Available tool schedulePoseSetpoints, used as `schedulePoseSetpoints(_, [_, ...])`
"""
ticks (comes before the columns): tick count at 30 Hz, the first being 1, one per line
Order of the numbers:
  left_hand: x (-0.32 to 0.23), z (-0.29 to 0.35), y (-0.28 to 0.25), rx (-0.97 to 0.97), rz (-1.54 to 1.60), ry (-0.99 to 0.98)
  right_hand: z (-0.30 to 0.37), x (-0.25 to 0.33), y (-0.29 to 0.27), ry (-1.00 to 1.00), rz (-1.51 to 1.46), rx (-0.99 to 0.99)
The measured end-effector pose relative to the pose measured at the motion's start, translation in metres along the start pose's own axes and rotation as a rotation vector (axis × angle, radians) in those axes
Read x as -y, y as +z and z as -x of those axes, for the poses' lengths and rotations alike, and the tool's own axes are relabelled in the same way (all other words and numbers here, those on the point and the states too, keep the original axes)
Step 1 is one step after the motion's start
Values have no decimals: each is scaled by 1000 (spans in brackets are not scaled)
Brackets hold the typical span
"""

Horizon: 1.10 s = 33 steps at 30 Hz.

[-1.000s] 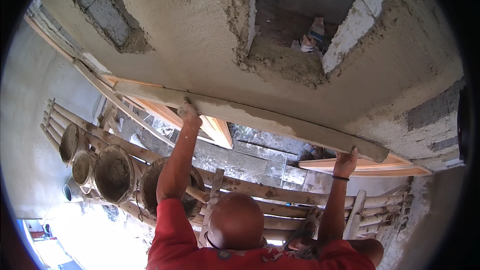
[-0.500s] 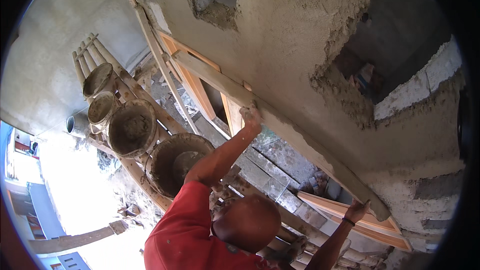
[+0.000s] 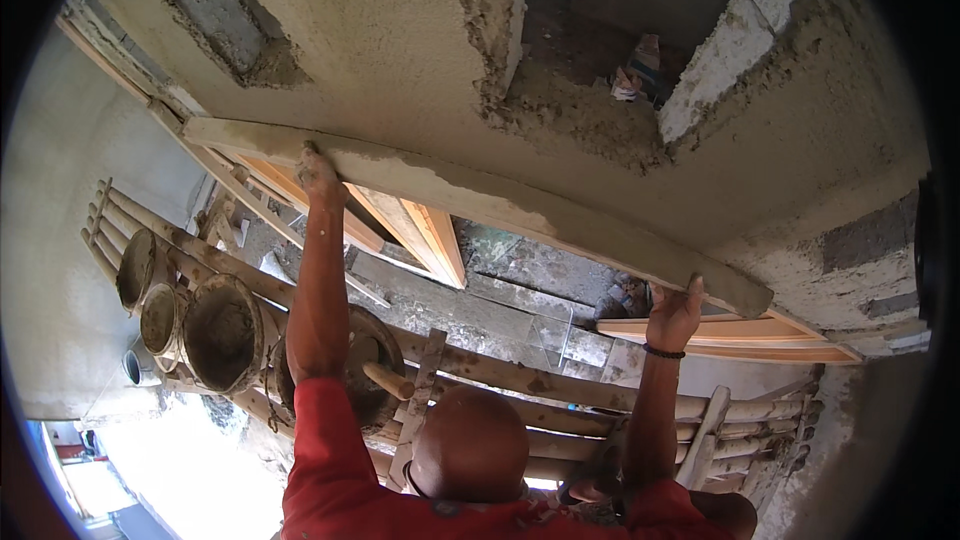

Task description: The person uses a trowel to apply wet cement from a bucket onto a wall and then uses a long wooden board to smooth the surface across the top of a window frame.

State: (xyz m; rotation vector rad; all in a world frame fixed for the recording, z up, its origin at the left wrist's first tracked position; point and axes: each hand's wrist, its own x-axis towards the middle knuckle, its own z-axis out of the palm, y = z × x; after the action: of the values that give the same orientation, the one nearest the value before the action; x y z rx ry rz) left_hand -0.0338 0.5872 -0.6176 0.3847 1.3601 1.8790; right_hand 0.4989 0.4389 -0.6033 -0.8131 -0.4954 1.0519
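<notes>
A long wooden straightedge (image 3: pixel 480 195), its face streaked with wet mortar, lies against the plastered wall (image 3: pixel 370 50) and slants down to the right. My left hand (image 3: pixel 320 178) grips its lower edge near the left end. Toward the other end, my right hand (image 3: pixel 675 318), with a dark band at the wrist, holds the lower edge with the thumb up on the board's face. Both arms are raised and wide apart. Beneath my left forearm stands a large mortar bucket (image 3: pixel 395 410), partly hidden, with a wooden handle (image 3: pixel 388 381) sticking out over it.
More mortar-crusted buckets (image 3: pixel 222 332) stand in a row on the pole scaffold (image 3: pixel 560 380) at left. Orange wooden frames (image 3: pixel 432 230) rise below the board, another (image 3: pixel 740 340) at right. Above, the wall has a rough-edged opening (image 3: pixel 600 30). Rubble and slabs cover the ground below.
The board has turned closer to level across the view, and both hands still hold it. The whole view has swung, with the buckets shifting left and the wall opening moving up and left.
</notes>
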Motion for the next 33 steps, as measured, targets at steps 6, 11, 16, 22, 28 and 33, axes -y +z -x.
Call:
schedulePoseSetpoints(6, [10,40,1,-34,-96,-68,-7,7,-37,1,15,-52])
schedulePoseSetpoints(11, [70,51,4,-75,-300,164,-21,19,-62,-122,35,-125])
schedulePoseSetpoints(16, [22,18,12,-95,10,11,-13,27,-6,-165,-45,-120])
schedulePoseSetpoints(22, [-74,-71,-35,182,18,126,16,41,104,-175,-42,-61])
schedulePoseSetpoints(28, [-81,-58,-31,174,21,-2,16,51,87,-90,1,-38])
schedulePoseSetpoints(33, [-37,26,25,9,-97,-78,-6,55,9,-102,-34,-121])
